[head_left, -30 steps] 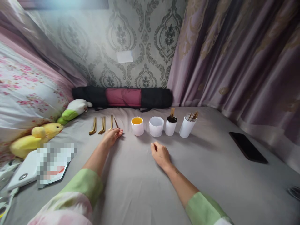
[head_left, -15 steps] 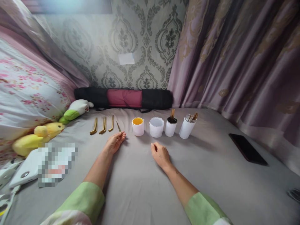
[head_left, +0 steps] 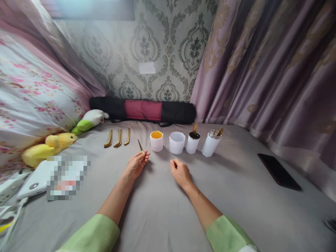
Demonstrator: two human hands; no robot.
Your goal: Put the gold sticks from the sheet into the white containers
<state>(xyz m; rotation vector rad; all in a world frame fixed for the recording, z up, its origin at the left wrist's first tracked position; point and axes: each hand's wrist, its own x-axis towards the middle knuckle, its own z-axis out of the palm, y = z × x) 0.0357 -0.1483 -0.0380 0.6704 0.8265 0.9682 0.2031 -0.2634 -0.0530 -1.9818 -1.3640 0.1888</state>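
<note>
My left hand (head_left: 138, 164) pinches a slender gold-coloured metal straw (head_left: 140, 145) that points up and away. It is just left of and nearer than a white cup with a yellow-orange inside (head_left: 156, 143). My right hand (head_left: 181, 172) lies on the grey sheet, fingers curled closed, and nothing shows in it. Beyond it are a wide white cup (head_left: 176, 147), a narrower white cup with a dark inside (head_left: 193, 147) and a leaning white jar (head_left: 209, 147). Gold straws stick out of the last two. Several bent gold straws (head_left: 118, 138) lie in small groups to the left.
A black and maroon bag (head_left: 143, 110) lies along the patterned wall. On the left are a yellow plush toy (head_left: 47, 148), a green and white plush toy (head_left: 90, 120) and a white device with a cable (head_left: 34, 185). A black phone (head_left: 279, 171) lies right.
My left hand has moved right with the straw, closer to the cup with the yellow-orange inside. My right hand stays nearly still. The view has shifted slightly.
</note>
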